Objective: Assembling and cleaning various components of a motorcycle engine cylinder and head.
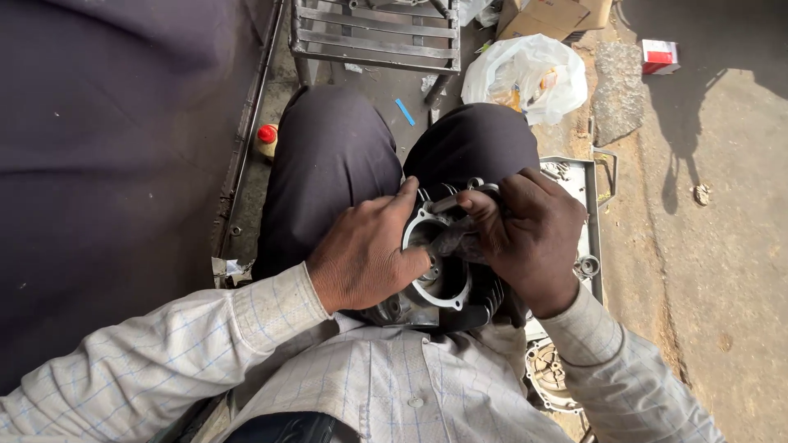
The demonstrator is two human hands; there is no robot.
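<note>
Checked shirt sleeves fill the bottom of the view. Your left hand [365, 254] steadies the finned metal cylinder [439, 275] on your lap, fingers closed on its left rim. Your right hand [525, 234] covers the right side, fingers clamped on a dark grey rag [451, 242] pressed into the bore. Around you: a metal tray [589, 213] at your right knee, a white plastic bag [529, 74], a red-capped bottle [267, 139]. Hands hide most of the fins; the part's underside is unseen.
</note>
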